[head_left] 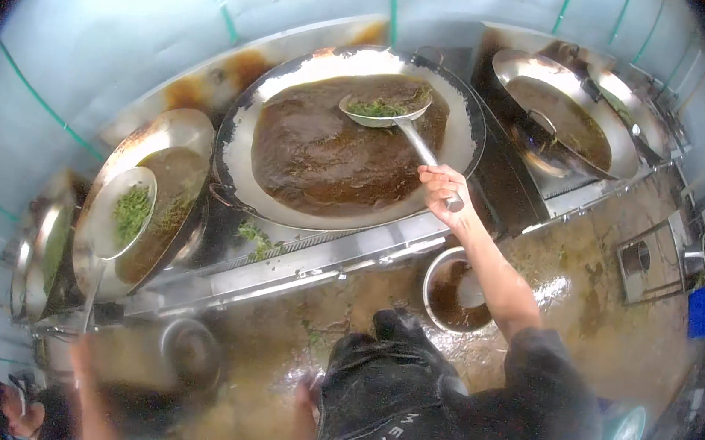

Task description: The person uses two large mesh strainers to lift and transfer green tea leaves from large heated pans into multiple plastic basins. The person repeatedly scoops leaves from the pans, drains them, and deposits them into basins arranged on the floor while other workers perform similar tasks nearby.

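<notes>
Large metal woks line a steel bench [296, 266] from 9 o'clock round to 2 o'clock. In the left wok [186, 129], at 9 o'clock, is brown liquid [142, 262] with green bits; over it sits a wide, round, long-handled ladle [103, 220], chopped greens [131, 214] in its bowl. The big wok [240, 148], at 12 o'clock, holds a broad pool of dark brown liquid. The right wok [626, 154], at 2 o'clock, also contains brownish liquid. Toward 4 o'clock, a round pot [429, 288] with brown liquid stands on the wet floor.

The left forearm rises from the lower edge at 8 o'clock, blurred; the left hand [80, 355] appears closed around the ladle's handle, below the left wok. What seems to be the right hand [307, 408], at 6 o'clock, is a blur beside a co-worker's black clothing [436, 409]; whether its fingers are apart or together cannot be told. The co-worker's bare arm reaches toward 12 o'clock, the co-worker's hand [443, 191] gripping a strainer [380, 122] of dark greens above the big wok.
</notes>
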`<action>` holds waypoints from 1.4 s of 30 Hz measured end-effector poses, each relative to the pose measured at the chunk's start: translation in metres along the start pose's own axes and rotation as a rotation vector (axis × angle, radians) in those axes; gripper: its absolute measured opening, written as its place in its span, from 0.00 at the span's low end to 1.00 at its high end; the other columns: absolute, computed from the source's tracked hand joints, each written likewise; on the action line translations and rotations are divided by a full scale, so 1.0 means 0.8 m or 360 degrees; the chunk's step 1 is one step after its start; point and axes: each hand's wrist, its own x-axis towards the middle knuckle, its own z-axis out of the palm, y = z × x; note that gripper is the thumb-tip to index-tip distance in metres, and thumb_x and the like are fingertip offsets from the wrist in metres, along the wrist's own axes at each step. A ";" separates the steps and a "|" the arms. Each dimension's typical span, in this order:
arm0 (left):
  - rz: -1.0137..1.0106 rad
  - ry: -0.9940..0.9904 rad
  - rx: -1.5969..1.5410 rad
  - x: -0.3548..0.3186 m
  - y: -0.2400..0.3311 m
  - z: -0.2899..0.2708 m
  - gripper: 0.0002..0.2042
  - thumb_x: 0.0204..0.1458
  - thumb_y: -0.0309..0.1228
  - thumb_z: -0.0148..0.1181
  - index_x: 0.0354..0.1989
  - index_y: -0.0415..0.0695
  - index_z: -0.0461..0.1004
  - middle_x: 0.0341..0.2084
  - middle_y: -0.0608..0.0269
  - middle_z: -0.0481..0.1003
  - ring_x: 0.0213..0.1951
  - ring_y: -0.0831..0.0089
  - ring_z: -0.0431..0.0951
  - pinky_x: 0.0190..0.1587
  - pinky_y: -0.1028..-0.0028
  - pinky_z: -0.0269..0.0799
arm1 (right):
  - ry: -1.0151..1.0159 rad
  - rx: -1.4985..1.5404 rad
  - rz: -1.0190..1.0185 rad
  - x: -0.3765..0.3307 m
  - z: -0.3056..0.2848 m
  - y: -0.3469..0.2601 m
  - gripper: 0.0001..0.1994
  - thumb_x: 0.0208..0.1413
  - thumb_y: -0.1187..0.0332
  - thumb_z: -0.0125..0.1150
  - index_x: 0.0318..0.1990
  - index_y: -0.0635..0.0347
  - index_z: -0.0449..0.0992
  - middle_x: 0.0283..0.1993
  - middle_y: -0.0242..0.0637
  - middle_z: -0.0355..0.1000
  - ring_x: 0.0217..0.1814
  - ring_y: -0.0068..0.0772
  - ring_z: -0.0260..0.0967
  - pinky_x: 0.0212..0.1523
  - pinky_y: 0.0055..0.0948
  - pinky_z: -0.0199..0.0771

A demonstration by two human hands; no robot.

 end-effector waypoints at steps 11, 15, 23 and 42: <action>0.0028 0.0022 0.0004 -0.021 -0.022 -0.007 0.24 0.59 0.46 0.43 0.60 0.47 0.59 0.55 0.58 0.66 0.51 0.61 0.71 0.46 0.60 0.70 | -0.0121 -0.0591 -0.0057 -0.094 -0.007 0.077 0.11 0.58 0.72 0.46 0.47 0.65 0.66 0.16 0.25 0.59 0.08 0.15 0.55 0.06 0.17 0.58; 0.0051 -0.0043 0.0063 -0.016 -0.009 0.003 0.25 0.59 0.47 0.43 0.60 0.46 0.60 0.54 0.58 0.67 0.51 0.61 0.71 0.47 0.58 0.70 | -0.0008 -0.0488 -0.0217 -0.075 -0.010 0.068 0.11 0.58 0.75 0.46 0.48 0.62 0.62 0.17 0.24 0.58 0.08 0.12 0.52 0.04 0.16 0.54; 0.0221 -0.0310 0.0148 -0.042 0.003 -0.009 0.25 0.59 0.48 0.42 0.59 0.46 0.61 0.54 0.58 0.67 0.52 0.60 0.70 0.49 0.55 0.69 | 0.0070 -0.0487 -0.0307 -0.081 0.005 0.072 0.15 0.58 0.72 0.45 0.53 0.64 0.63 0.17 0.24 0.58 0.07 0.15 0.51 0.04 0.17 0.53; -0.0051 -0.0369 0.0829 0.047 0.129 0.054 0.25 0.59 0.47 0.43 0.58 0.42 0.62 0.54 0.55 0.67 0.53 0.63 0.69 0.51 0.62 0.66 | -0.0143 -0.0246 -0.0246 -0.149 -0.045 0.231 0.20 0.54 0.77 0.52 0.55 0.54 0.61 0.21 0.26 0.61 0.11 0.18 0.57 0.08 0.17 0.57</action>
